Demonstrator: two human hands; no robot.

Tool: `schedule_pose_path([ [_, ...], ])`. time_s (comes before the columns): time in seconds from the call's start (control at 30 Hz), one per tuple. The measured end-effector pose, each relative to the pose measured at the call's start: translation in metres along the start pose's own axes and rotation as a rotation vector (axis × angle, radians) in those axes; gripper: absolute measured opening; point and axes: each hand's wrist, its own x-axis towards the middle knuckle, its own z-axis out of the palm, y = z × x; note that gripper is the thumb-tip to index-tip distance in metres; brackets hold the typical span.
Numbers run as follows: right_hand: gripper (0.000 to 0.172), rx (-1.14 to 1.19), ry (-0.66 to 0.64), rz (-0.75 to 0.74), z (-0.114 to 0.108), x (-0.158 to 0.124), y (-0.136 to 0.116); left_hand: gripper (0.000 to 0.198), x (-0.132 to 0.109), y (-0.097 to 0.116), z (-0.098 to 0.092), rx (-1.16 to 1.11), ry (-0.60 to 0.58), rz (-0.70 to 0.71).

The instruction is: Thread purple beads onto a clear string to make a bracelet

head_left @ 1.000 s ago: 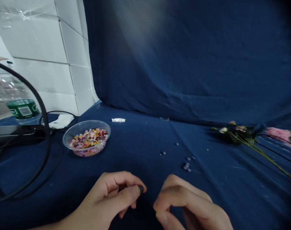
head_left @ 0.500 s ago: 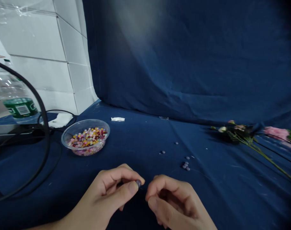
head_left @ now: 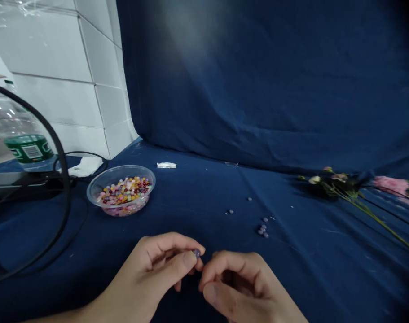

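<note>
My left hand (head_left: 153,264) pinches a small purple bead (head_left: 196,253) between thumb and forefinger. My right hand (head_left: 239,285) is curled with its fingertips pressed together, right beside the bead and touching my left hand. Whether those fingertips hold a fine thread is too small to tell. Beyond the hands, a clear plastic bowl (head_left: 120,168) holds many mixed beads in yellow, red, pink and white. A few purple beads (head_left: 262,230) lie in a small cluster on the dark blue cloth (head_left: 204,197), with other single ones scattered further back.
A plastic water bottle (head_left: 22,134) with a green label and a black cable (head_left: 67,197) stand at the left. Pink and white artificial flowers (head_left: 332,184) lie at the right. A white paper scrap (head_left: 166,165) lies behind the bowl, before a blue backdrop (head_left: 258,80).
My hands have come closer together around the bead. My right hand has moved left and now touches my left hand. The view has tilted slightly.
</note>
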Motion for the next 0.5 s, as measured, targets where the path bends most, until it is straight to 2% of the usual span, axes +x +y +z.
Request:
schedule_pose_path([
  [0.13, 0.039, -0.061, 0.055, 0.005, -0.002, 0.0, 0.002, 0.025, -0.001, 0.002, 0.003, -0.041, 0.004, 0.02],
  [0.33, 0.023, -0.09, 0.138, -0.045, 0.001, -0.006, 0.004, 0.024, -0.002, 0.006, 0.005, -0.075, 0.012, 0.039],
  [0.5, 0.02, -0.085, 0.006, -0.11, 0.0, -0.002, 0.013, 0.018, -0.003, 0.011, 0.006, -0.117, 0.012, 0.016],
])
